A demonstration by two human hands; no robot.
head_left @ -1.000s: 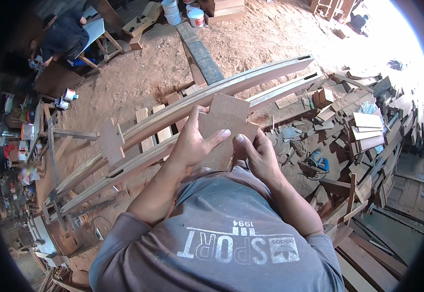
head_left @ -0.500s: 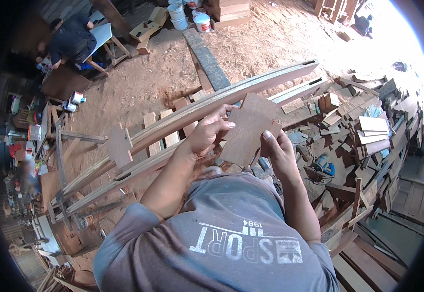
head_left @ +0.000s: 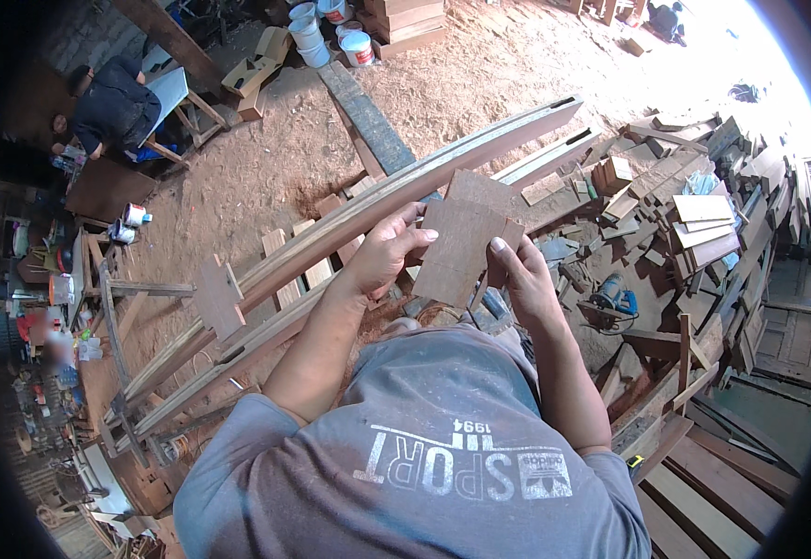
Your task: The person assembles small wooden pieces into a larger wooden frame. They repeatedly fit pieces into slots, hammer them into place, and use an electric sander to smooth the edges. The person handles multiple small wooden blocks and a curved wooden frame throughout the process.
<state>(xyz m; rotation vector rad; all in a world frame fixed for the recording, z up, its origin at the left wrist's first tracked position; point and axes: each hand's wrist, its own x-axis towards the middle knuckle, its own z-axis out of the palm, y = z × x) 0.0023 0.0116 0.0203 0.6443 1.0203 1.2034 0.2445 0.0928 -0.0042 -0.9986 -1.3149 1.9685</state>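
I hold a flat brown cross-shaped wooden piece (head_left: 466, 238) upright in front of my chest. My left hand (head_left: 385, 253) grips its left edge, thumb laid across the face. At its lower right edge my right hand (head_left: 522, 279) pinches it, thumb up on the face. Just beyond the piece run two long curved wooden rails (head_left: 405, 191), lying diagonally from lower left to upper right. A similar cross-shaped piece (head_left: 219, 296) sits between the rails further left.
A pile of short wood offcuts (head_left: 694, 210) and a blue power tool (head_left: 610, 296) lie to the right. Planks (head_left: 713, 475) lie at lower right. White buckets (head_left: 331, 23) stand at the top. A person in dark clothes (head_left: 112, 107) crouches at upper left on the sawdust floor.
Both hands have carried the cross-shaped piece a little to the right and tilted it. My left thumb now lies across its face.
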